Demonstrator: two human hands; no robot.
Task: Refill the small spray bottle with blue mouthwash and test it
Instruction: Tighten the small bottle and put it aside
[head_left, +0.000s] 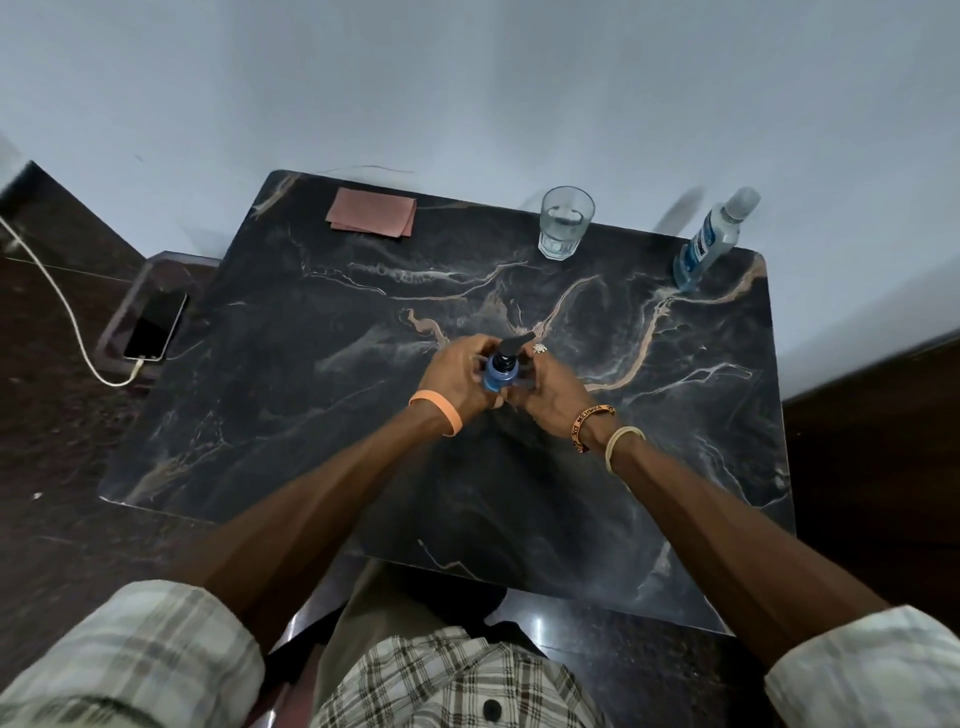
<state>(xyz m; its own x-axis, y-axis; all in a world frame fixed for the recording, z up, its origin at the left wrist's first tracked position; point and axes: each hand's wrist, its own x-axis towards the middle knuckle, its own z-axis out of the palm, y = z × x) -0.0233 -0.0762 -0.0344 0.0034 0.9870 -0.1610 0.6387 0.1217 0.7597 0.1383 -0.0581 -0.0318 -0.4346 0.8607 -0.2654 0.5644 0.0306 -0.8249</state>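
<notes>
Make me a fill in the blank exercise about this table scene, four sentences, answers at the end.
1. The left hand and right hand grip the small spray bottle, whose body looks ____.
2. The mouthwash bottle stands at the far ____ corner of the table.
3. The pink cloth lies to the ____ of the glass.
4. The phone is plugged into a white ____.
Answers: blue; right; left; cable.

- The spray bottle (500, 371) sits over the middle of the table (311, 415), gripped by the left hand (457, 376) at its 9 o'clock and the right hand (548, 387) at its 3 o'clock.
- Folded cloth (371, 214): 11 o'clock, on the table's far edge.
- Glass (566, 223): 1 o'clock, on the far edge.
- Mouthwash bottle (709, 244): 2 o'clock, on the far right corner.
- Phone (155, 327): 9 o'clock, off the table, lower down, with a cable (62, 301) plugged in.
</notes>
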